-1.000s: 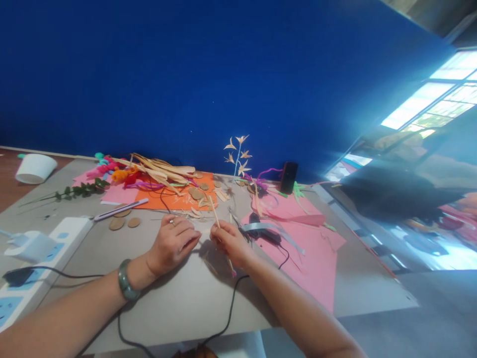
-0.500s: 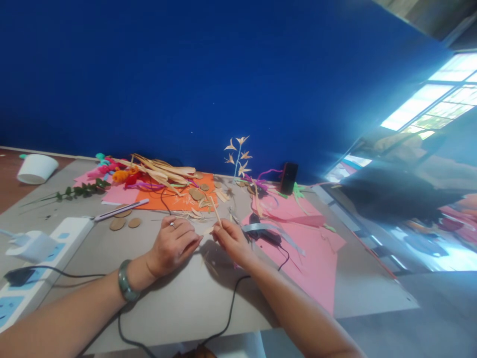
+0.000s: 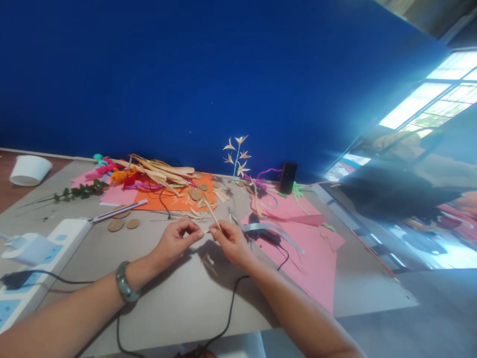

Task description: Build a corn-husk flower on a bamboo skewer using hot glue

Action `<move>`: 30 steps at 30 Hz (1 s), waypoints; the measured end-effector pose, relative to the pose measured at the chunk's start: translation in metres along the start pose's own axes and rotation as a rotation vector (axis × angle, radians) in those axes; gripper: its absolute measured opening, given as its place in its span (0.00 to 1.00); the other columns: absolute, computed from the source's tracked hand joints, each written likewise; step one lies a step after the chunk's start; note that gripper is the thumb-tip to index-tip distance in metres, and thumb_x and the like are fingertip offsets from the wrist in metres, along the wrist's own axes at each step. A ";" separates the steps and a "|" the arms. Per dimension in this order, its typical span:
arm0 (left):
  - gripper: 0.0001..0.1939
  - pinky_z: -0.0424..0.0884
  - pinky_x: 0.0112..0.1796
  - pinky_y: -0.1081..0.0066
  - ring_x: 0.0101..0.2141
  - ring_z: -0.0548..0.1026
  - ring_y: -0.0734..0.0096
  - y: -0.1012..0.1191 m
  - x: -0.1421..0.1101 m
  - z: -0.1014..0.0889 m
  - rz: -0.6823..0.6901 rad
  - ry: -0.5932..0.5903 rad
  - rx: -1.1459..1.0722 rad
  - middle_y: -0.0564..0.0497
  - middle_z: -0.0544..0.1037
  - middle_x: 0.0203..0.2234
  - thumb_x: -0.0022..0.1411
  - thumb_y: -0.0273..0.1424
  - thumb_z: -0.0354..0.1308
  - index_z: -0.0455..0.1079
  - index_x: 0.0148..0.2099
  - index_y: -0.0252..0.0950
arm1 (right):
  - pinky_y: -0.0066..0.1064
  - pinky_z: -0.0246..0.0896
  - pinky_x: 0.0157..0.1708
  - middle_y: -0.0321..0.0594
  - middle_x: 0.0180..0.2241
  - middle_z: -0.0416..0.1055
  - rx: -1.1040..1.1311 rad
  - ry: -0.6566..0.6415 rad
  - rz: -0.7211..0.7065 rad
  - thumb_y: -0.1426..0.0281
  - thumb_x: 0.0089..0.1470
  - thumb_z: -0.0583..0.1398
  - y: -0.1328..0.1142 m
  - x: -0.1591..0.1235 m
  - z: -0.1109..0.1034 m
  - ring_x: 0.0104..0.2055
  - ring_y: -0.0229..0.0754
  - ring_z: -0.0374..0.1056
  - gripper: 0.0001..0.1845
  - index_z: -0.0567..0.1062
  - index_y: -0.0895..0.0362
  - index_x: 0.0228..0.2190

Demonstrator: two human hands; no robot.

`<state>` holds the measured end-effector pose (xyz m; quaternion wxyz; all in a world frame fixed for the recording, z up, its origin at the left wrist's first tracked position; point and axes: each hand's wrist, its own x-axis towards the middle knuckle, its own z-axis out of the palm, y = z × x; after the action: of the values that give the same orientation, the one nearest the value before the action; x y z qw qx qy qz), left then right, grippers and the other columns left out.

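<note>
My right hand (image 3: 234, 243) is closed on a thin pale stick (image 3: 212, 213), whose free end slants up and away to the left. A small pale strip, like dried husk, (image 3: 207, 231) shows between the fingertips of both hands. My left hand (image 3: 178, 242) pinches its left end between thumb and forefinger. Both hands are just above the grey table (image 3: 179, 308), almost touching. Below them lie some thin pale scraps (image 3: 209, 263). Behind stands a stem with several star-shaped pale husk flowers (image 3: 240, 155).
Dried husk strips (image 3: 164, 169) lie on orange paper (image 3: 149, 201) at the back. Left are a power strip (image 3: 63, 248), a purple-and-white pen-like tool (image 3: 119, 211), a leafy sprig (image 3: 80, 191) and a white cup (image 3: 30, 170). Right are pink sheets (image 3: 313, 268), a black-handled tool (image 3: 266, 234) and a black phone-like box (image 3: 288, 177).
My left hand has turned from a loosely curled pose into a pinch at the pale strip. My right hand has shifted the stick, and the strip now shows between both hands' fingertips.
</note>
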<state>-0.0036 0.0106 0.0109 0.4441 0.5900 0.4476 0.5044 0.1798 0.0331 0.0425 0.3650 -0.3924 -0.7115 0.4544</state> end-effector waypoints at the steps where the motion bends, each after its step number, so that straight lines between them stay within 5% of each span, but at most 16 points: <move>1: 0.12 0.61 0.27 0.73 0.25 0.65 0.74 0.000 0.001 0.000 -0.058 -0.016 -0.080 0.54 0.70 0.23 0.54 0.38 0.62 0.70 0.28 0.34 | 0.27 0.46 0.24 0.31 0.20 0.56 0.015 0.001 0.011 0.62 0.55 0.56 0.000 0.000 0.000 0.23 0.33 0.51 0.14 0.68 0.58 0.23; 5: 0.11 0.59 0.26 0.74 0.23 0.63 0.76 0.004 0.002 -0.001 -0.199 -0.095 -0.282 0.55 0.69 0.21 0.52 0.37 0.65 0.72 0.29 0.35 | 0.25 0.41 0.19 0.30 0.18 0.55 0.208 -0.051 0.171 0.59 0.52 0.59 -0.002 -0.001 0.000 0.19 0.31 0.47 0.16 0.68 0.58 0.22; 11: 0.14 0.59 0.29 0.72 0.24 0.63 0.75 0.013 0.002 -0.004 -0.216 -0.199 -0.357 0.55 0.66 0.19 0.53 0.38 0.63 0.69 0.23 0.34 | 0.24 0.31 0.15 0.30 0.19 0.59 0.479 -0.076 0.375 0.59 0.48 0.61 0.001 0.004 -0.003 0.16 0.27 0.41 0.14 0.70 0.59 0.25; 15: 0.14 0.58 0.28 0.73 0.24 0.61 0.75 0.009 0.002 -0.004 -0.228 -0.138 -0.337 0.55 0.65 0.19 0.55 0.38 0.61 0.69 0.23 0.34 | 0.23 0.35 0.15 0.29 0.21 0.59 0.382 0.056 0.328 0.61 0.49 0.59 0.004 0.006 -0.003 0.16 0.28 0.44 0.13 0.70 0.58 0.31; 19: 0.12 0.57 0.28 0.74 0.24 0.62 0.76 0.002 0.003 -0.003 -0.231 -0.067 -0.336 0.55 0.67 0.20 0.56 0.37 0.62 0.72 0.26 0.34 | 0.23 0.43 0.18 0.27 0.22 0.58 0.281 0.053 0.266 0.64 0.49 0.60 0.000 0.002 -0.001 0.18 0.30 0.48 0.13 0.66 0.55 0.36; 30: 0.12 0.59 0.26 0.73 0.24 0.64 0.74 0.000 0.003 -0.002 -0.207 -0.076 -0.215 0.53 0.70 0.21 0.53 0.39 0.64 0.77 0.31 0.33 | 0.25 0.41 0.18 0.28 0.17 0.54 0.133 0.051 0.173 0.57 0.53 0.59 -0.001 -0.001 0.001 0.18 0.31 0.47 0.16 0.67 0.56 0.25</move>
<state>-0.0050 0.0134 0.0117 0.5707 0.5084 0.4324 0.4783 0.1793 0.0321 0.0426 0.3676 -0.4385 -0.6337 0.5205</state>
